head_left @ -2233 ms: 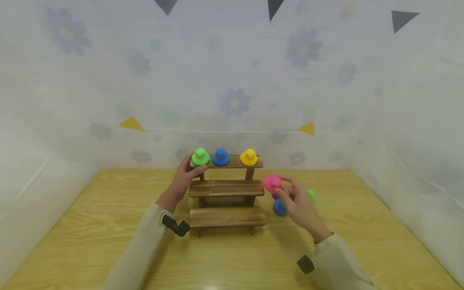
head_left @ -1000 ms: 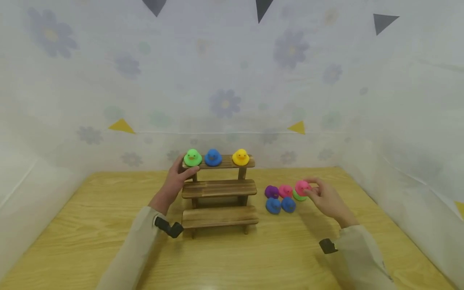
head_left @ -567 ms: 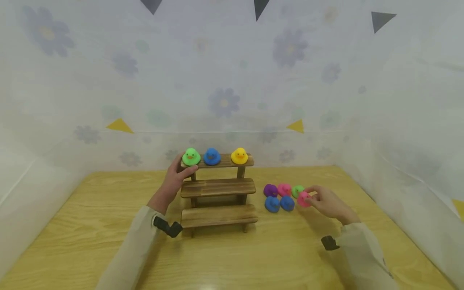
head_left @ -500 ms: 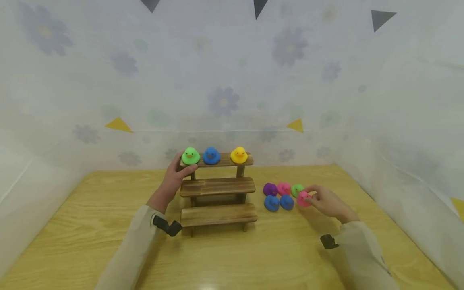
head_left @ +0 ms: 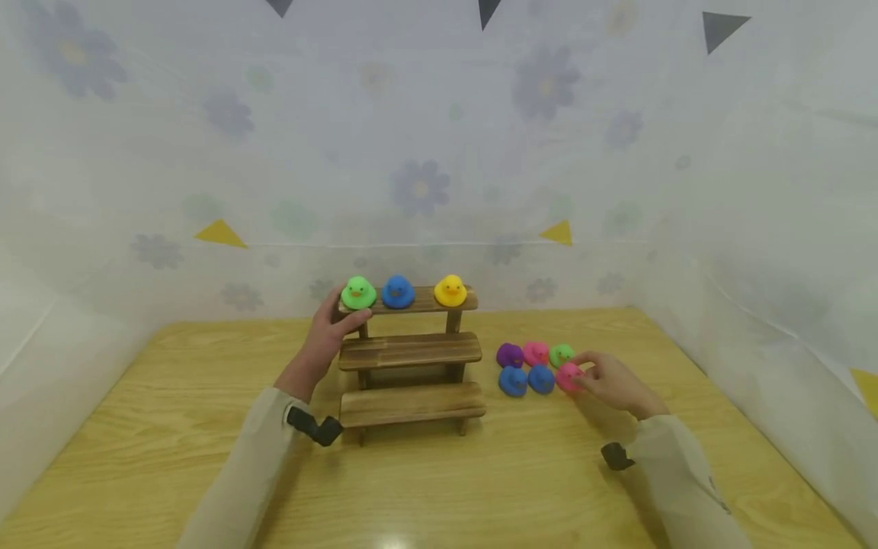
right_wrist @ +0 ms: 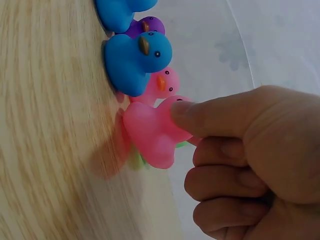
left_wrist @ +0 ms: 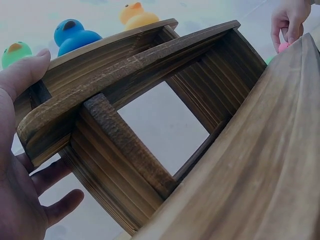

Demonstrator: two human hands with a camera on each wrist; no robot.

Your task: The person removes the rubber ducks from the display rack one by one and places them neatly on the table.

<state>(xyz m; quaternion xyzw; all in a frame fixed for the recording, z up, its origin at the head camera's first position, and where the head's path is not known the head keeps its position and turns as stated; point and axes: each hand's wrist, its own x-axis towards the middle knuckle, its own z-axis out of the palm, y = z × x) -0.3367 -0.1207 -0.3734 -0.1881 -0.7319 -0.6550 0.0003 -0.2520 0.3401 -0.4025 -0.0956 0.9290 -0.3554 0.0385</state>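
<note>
My left hand (head_left: 321, 343) grips the left end of the top tier of a three-tier wooden stand (head_left: 411, 351), thumb in front and fingers behind. On that tier sit a green rubber duck (head_left: 359, 293), a blue one (head_left: 398, 293) and, after a gap, a yellow one (head_left: 450, 291). Right of the stand, my right hand (head_left: 613, 383) pinches a pink rubber duck (right_wrist: 155, 131) between thumb and finger, tilted, at or just above the tabletop. Beside it is a blue duck (head_left: 541, 379), then another blue duck (head_left: 513, 381). Behind them stand purple (head_left: 510, 356), pink (head_left: 536, 354) and green ducks (head_left: 562, 355).
The wood-grain table (head_left: 425, 488) meets a pale flower-printed cloth (head_left: 421, 137) at the back and sides. Yellow triangles (head_left: 221, 233) and dark ones mark the cloth. The stand's middle tier (head_left: 411, 351) and bottom tier (head_left: 411, 404) jut toward the front.
My right hand has carried the pink duck rightward from beside the stand, lowered it in front of the green duck, then shifted it slightly left toward the blue ducks. My left hand keeps its grip.
</note>
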